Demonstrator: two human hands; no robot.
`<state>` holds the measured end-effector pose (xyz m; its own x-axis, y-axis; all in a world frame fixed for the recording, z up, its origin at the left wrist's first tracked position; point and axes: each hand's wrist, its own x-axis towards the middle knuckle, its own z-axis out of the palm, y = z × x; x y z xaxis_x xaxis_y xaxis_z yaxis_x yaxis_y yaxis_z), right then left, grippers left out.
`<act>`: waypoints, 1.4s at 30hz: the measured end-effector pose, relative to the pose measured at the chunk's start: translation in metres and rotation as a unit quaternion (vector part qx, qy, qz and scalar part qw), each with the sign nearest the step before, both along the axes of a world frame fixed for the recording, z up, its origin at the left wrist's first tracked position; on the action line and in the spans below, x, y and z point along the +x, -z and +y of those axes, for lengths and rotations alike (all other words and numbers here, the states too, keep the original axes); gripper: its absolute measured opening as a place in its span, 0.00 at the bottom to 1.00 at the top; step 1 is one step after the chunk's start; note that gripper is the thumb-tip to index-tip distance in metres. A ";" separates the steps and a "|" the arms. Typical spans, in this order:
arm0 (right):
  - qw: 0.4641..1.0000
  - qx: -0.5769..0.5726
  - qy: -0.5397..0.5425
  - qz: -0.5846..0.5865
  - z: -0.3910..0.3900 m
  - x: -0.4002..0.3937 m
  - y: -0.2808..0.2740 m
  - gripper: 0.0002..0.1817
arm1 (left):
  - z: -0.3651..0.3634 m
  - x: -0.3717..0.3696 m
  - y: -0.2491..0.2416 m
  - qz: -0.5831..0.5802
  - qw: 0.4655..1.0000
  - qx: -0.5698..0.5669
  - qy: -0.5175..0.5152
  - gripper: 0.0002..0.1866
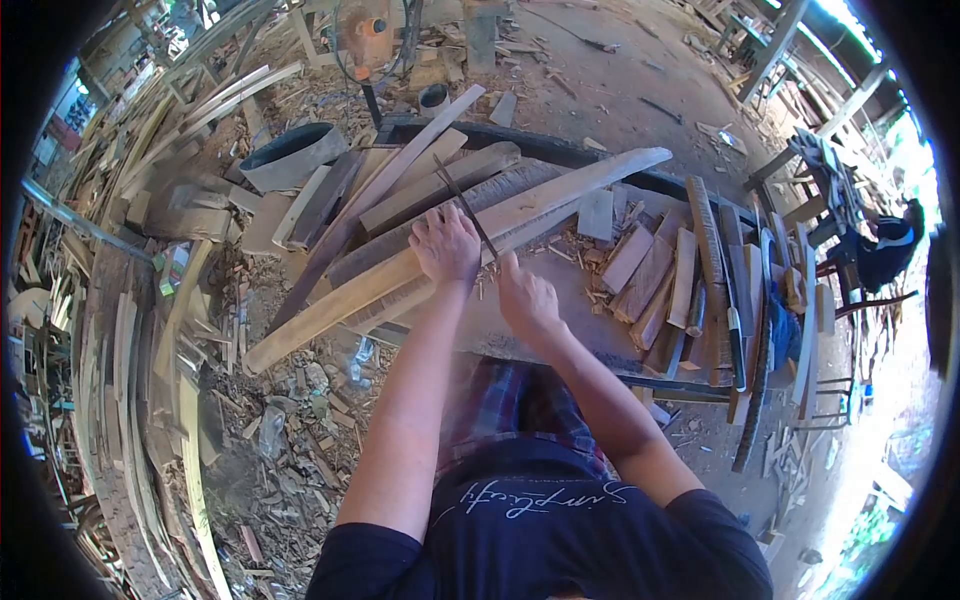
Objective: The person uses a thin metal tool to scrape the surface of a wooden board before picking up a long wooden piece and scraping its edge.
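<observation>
A long pale plank (350, 306) lies slantwise over other timber on the low workbench (455, 332). My left hand (447, 245) presses down over it near the middle, fingers curled across its top. Just to the right, my right hand (527, 297) is closed around the near end of a handsaw (466, 205), mostly hiding the handle. The saw's narrow dark blade slants away to the upper left across the plank, close beside my left fingers. Behind it lie a thick dark beam (440, 187) and a long thin strip (415, 150).
Short cut blocks (645, 270) and sawdust cover the bench's right side, beside long dark strips (712, 265). An oval tub (292, 157) stands at the far left, near an orange fan-like machine (372, 40). Wood scraps (310, 440) litter the ground; long boards (130, 370) are stacked left.
</observation>
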<state>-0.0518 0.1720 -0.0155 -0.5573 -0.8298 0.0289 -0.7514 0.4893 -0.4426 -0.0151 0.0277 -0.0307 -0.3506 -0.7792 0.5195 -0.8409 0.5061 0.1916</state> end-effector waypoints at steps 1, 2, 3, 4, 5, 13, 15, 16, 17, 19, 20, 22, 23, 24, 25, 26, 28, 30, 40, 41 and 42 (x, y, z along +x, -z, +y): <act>1.000 0.008 0.004 -0.001 0.015 0.008 -0.002 0.07 | -0.001 -0.002 0.001 -0.001 1.000 0.006 -0.006 0.09; 1.000 0.011 0.006 0.000 0.022 0.013 0.001 0.07 | -0.003 -0.004 0.002 0.000 1.000 0.009 -0.004 0.09; 1.000 0.022 0.021 -0.005 0.029 0.017 0.003 0.07 | -0.004 -0.005 0.003 0.004 1.000 -0.018 -0.010 0.09; 0.999 0.036 0.036 -0.015 0.035 0.021 0.005 0.07 | -0.002 -0.003 0.006 0.004 0.999 -0.042 -0.016 0.09; 0.998 0.042 0.039 -0.022 0.031 0.020 0.009 0.07 | 0.001 0.000 0.009 -0.003 0.999 -0.036 -0.013 0.09; 0.999 -0.030 0.015 -0.009 0.005 0.005 0.004 0.08 | 0.001 0.000 0.001 -0.011 1.000 -0.026 0.006 0.08; 0.999 0.009 0.033 -0.031 0.026 0.017 0.001 0.08 | -0.002 -0.003 0.000 -0.012 1.000 -0.025 0.011 0.08; 0.996 0.048 0.046 -0.054 0.031 0.019 0.001 0.08 | -0.002 -0.003 0.000 -0.013 1.000 -0.025 0.007 0.08; 0.996 0.049 0.046 -0.057 0.025 0.017 0.003 0.08 | 0.001 -0.002 0.000 -0.018 1.000 -0.025 0.003 0.08; 0.999 -0.015 0.029 -0.024 -0.002 0.006 0.005 0.09 | 0.001 -0.001 0.002 -0.018 0.999 -0.028 0.003 0.08; 0.999 -0.018 0.032 -0.025 -0.013 0.001 0.004 0.09 | 0.000 -0.003 0.001 -0.011 0.999 -0.034 -0.001 0.09; 1.000 -0.018 0.017 -0.001 -0.030 -0.005 0.000 0.08 | -0.002 -0.003 0.003 -0.008 0.999 -0.044 0.003 0.09; 1.000 -0.020 0.022 -0.003 -0.022 -0.003 0.001 0.08 | -0.003 -0.003 0.006 -0.005 0.999 -0.048 0.006 0.09; 0.999 -0.028 0.018 -0.011 -0.007 0.001 0.003 0.08 | -0.001 -0.002 0.004 -0.005 0.999 -0.048 0.011 0.09; 0.999 -0.035 0.013 -0.017 0.007 0.006 0.003 0.08 | 0.000 -0.002 0.001 -0.010 0.999 -0.032 0.006 0.09; 0.999 -0.034 0.017 -0.015 0.018 0.012 0.002 0.08 | 0.000 -0.004 -0.001 -0.015 1.000 -0.014 -0.001 0.09; 0.995 0.070 0.048 -0.052 0.035 0.023 0.000 0.08 | -0.003 -0.007 0.000 -0.013 1.000 -0.023 0.001 0.09; 0.997 0.033 0.038 -0.059 0.019 0.015 0.001 0.09 | -0.002 -0.003 0.003 -0.011 1.000 -0.029 0.007 0.09; 0.993 0.057 0.044 -0.090 0.037 0.022 -0.006 0.11 | -0.004 -0.008 0.002 -0.016 1.000 -0.014 0.002 0.10; 0.993 0.062 0.044 -0.094 0.034 0.021 -0.004 0.11 | -0.001 -0.004 0.002 -0.024 1.000 -0.010 0.003 0.10; 0.996 0.019 0.034 -0.076 0.025 0.019 -0.003 0.11 | 0.001 -0.001 0.006 -0.033 0.999 -0.007 0.005 0.10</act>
<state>-0.0330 0.1971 -0.0121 -0.6075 -0.7890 -0.0912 -0.6417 0.5552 -0.5291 -0.0156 0.0292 -0.0365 -0.3915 -0.7685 0.5062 -0.8465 0.5165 0.1294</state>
